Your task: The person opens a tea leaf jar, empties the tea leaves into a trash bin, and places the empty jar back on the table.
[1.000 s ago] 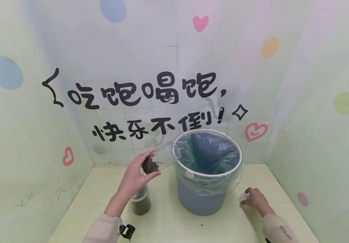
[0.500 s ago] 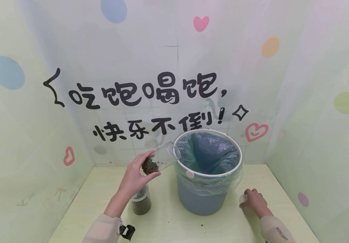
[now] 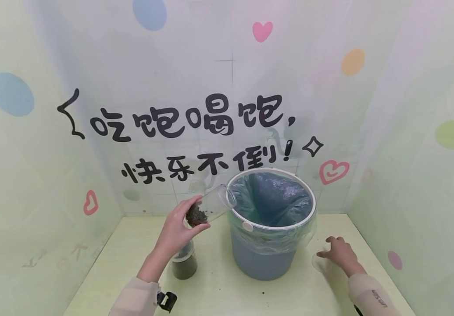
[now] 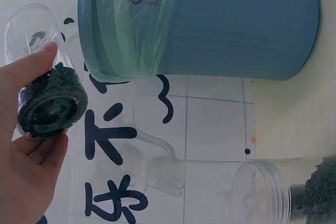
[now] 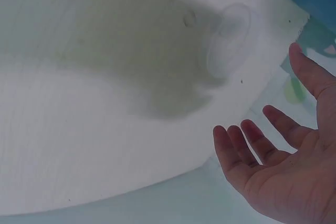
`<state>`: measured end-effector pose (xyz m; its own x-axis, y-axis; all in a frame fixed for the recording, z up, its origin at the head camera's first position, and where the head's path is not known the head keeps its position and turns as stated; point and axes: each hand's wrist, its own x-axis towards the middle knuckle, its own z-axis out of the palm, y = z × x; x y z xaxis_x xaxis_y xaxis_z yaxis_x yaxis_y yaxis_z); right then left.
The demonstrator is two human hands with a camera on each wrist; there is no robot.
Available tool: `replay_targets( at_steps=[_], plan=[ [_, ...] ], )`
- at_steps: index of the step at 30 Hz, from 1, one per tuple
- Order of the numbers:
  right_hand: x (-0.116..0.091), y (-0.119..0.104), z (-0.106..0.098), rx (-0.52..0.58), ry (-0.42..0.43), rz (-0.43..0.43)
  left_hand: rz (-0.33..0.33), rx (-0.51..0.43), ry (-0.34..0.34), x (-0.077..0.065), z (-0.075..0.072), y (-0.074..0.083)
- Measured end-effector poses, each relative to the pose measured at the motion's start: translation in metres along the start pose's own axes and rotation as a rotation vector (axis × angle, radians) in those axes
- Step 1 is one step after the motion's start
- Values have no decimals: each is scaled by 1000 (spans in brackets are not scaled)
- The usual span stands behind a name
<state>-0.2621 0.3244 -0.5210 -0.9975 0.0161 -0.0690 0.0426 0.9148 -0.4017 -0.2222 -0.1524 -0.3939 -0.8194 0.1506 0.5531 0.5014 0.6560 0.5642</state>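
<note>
By the bucket (image 3: 262, 265) — the left of the hands (image 3: 174, 229) grips a tilted jar (image 3: 212, 205).

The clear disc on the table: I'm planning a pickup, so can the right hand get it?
Probably yes: the right hand is empty and close to the clear disc, with nothing visible between them.
</note>
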Motion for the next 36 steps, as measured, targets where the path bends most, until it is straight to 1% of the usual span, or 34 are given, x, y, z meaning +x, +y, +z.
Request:
replay_targets(
  at_steps=[4,11,17,22,30,36],
  plan=[
    [2,1,-13,-22,11,-10,2,-2,-1,1,0,1],
    [8,-1,-33,-24,35,-28,2,3,-2,1,0,2],
    [12,-4,-51,-15,79,-93,-1,-1,-3,1,0,2],
    [14,-14,-67,25,114,-142,-6,-7,-6,1,0,2],
    [14,-37,-96,94,123,-154,-8,-5,-11,1,1,2],
    [10,-57,-118,135,145,-183,-8,-1,-8,1,0,1]
  ],
)
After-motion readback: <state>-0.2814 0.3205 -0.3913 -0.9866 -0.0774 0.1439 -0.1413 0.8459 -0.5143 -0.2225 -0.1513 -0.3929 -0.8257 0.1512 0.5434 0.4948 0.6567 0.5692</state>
